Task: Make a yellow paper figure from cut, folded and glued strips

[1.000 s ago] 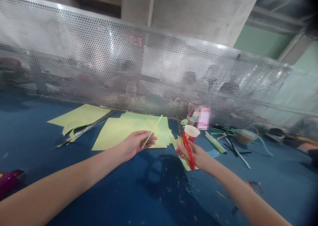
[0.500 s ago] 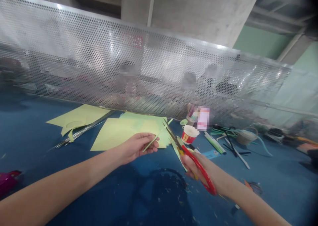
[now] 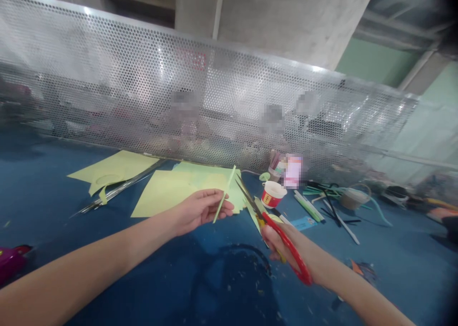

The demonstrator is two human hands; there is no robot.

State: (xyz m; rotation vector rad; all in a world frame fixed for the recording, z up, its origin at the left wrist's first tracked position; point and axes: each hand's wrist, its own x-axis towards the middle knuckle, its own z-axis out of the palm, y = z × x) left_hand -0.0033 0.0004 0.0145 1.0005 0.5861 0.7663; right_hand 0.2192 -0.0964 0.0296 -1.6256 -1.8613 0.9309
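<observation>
Between the thumb and fingers of my left hand (image 3: 205,210) is a thin pale green strip (image 3: 229,183), its upper end pointing up and away. My right hand (image 3: 282,240) is closed on red-handled scissors (image 3: 286,242), whose blades point up and left. The blade tips lie just right of the strip and do not touch it. Behind my left hand lie yellow-green paper sheets (image 3: 157,192). A red and white paper cup (image 3: 272,195) stands beyond the scissors.
More yellow-green paper (image 3: 125,166) lies at the left beside clear rods (image 3: 125,188). Green tubes (image 3: 308,205), a blue card (image 3: 304,222) and a grey cup (image 3: 354,198) are on the right. A perforated metal screen (image 3: 229,101) runs behind. Blurred people are beyond it.
The strip has turned more upright and moved left, away from the scissor blades. My left hand has shifted slightly right. My right hand and the scissors have barely moved.
</observation>
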